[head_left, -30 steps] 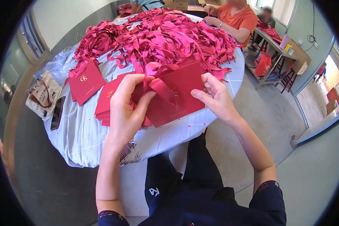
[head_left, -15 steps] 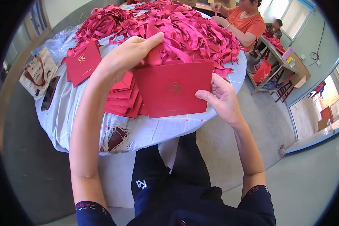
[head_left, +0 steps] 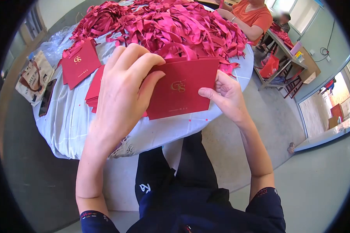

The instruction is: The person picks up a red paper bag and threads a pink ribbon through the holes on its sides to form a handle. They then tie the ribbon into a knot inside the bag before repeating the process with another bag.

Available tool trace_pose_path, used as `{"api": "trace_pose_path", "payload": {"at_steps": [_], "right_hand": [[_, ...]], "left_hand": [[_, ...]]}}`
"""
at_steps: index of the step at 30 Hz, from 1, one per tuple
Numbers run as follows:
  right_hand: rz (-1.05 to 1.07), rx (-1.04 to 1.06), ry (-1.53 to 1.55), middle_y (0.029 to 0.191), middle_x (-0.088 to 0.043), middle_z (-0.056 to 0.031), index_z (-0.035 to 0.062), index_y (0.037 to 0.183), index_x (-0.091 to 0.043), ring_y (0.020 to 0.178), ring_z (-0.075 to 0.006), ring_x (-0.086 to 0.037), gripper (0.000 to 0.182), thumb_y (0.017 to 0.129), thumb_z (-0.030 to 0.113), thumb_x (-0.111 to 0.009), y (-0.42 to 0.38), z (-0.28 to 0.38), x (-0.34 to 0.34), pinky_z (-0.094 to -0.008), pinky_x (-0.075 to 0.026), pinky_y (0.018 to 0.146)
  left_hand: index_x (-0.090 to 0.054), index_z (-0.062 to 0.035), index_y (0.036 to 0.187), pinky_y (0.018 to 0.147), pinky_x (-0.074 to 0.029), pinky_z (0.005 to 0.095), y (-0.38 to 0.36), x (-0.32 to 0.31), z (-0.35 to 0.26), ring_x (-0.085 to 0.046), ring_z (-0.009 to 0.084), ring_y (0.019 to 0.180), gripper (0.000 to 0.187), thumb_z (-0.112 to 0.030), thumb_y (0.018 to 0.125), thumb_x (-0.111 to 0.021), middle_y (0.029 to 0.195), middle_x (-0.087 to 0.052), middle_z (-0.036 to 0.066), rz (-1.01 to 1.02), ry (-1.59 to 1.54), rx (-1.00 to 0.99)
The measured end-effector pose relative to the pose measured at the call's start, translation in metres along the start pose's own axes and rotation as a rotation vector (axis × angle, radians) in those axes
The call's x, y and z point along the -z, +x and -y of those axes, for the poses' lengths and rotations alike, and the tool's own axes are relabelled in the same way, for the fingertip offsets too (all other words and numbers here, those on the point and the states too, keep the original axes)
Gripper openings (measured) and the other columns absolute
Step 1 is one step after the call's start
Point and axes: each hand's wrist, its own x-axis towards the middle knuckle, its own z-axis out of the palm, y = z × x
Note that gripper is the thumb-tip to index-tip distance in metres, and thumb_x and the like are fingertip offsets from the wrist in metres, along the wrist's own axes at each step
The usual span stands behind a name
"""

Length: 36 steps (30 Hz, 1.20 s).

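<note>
A red paper gift bag [head_left: 182,91] with gold lettering is held up in front of me over the near edge of the table. My right hand [head_left: 225,93] grips its right side, thumb on the front face. At the bag's upper left corner, my left hand [head_left: 130,85] has its fingers curled at the rim and its thumb over the front. A pink ribbon handle [head_left: 179,47] arches above the bag's top edge. Partly hidden behind my left hand lies a stack of red bags [head_left: 94,91].
A large heap of pink ribbons [head_left: 163,25] covers the back of the round table [head_left: 62,132]. Finished-looking red bags [head_left: 79,64], a phone [head_left: 47,98] and a canvas tote [head_left: 35,79] lie at left. Across the table sits a person in an orange shirt [head_left: 252,17].
My left hand has come down from the ribbon handle to the bag's upper left corner. The ribbon, pulled upward before, now forms a loose loop. My right hand keeps its grip.
</note>
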Motion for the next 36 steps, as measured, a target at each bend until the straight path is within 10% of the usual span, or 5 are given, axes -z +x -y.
{"api": "trace_pose_path", "payload": {"at_steps": [10, 15, 24, 31, 36], "right_hand": [[-0.117, 0.102, -0.151, 0.118, -0.058, -0.0082, -0.0007, 0.123, -0.051, 0.107, -0.0160, -0.057, 0.045, 0.081, -0.002, -0.066, 0.002, 0.026, -0.006, -0.0303, -0.044, 0.092], [-0.046, 0.618, -0.605, 0.116, -0.059, -0.0098, 0.0047, 0.111, -0.062, 0.107, -0.0223, -0.057, 0.034, 0.078, -0.005, -0.064, 0.010, 0.041, 0.002, -0.0322, -0.044, 0.091], [-0.059, 0.305, 0.042, 0.119, -0.057, -0.0056, 0.0011, 0.116, -0.059, 0.104, -0.0124, -0.055, 0.025, 0.092, 0.004, -0.054, 0.008, 0.042, 0.016, -0.0259, -0.046, 0.087], [-0.085, 0.139, -0.939, 0.088, -0.052, -0.0106, 0.0034, 0.091, -0.060, 0.086, -0.0223, -0.058, 0.014, 0.082, 0.011, -0.067, -0.020, -0.032, 0.030, -0.0333, -0.047, 0.074], [-0.059, 0.107, -0.777, 0.084, -0.054, -0.0080, 0.0019, 0.090, -0.058, 0.076, -0.0188, -0.059, 0.013, 0.081, 0.007, -0.067, -0.032, -0.019, 0.034, -0.0308, -0.046, 0.069]], "left_hand": [[-0.061, -0.0038, 0.093, 0.077, -0.039, 0.0330, 0.001, 0.003, -0.017, -0.052, 0.0226, 0.082, 0.018, 0.001, 0.076, -0.066, 0.084, -0.056, 0.008, 0.063, 0.111, 0.021], [-0.063, -0.0035, 0.091, 0.080, -0.039, 0.0330, 0.007, 0.009, -0.033, -0.053, 0.0225, 0.083, 0.014, -0.003, 0.078, -0.065, 0.081, -0.058, 0.007, 0.179, 0.093, 0.150], [-0.063, 0.0045, 0.094, 0.075, -0.046, 0.0261, -0.012, 0.018, -0.008, -0.060, 0.0141, 0.078, 0.015, 0.001, 0.080, -0.065, 0.083, -0.064, 0.009, 0.141, -0.164, 0.386], [-0.062, 0.0034, 0.100, 0.070, -0.046, 0.0235, -0.021, 0.011, -0.001, -0.058, 0.0113, 0.075, 0.016, -0.001, 0.085, -0.063, 0.084, -0.065, 0.009, -0.032, -0.028, 0.392], [-0.062, 0.0021, 0.100, 0.068, -0.047, 0.0272, -0.020, 0.002, -0.005, -0.059, 0.0167, 0.075, 0.016, -0.002, 0.085, -0.063, 0.086, -0.065, 0.012, -0.018, 0.002, 0.370]]}}
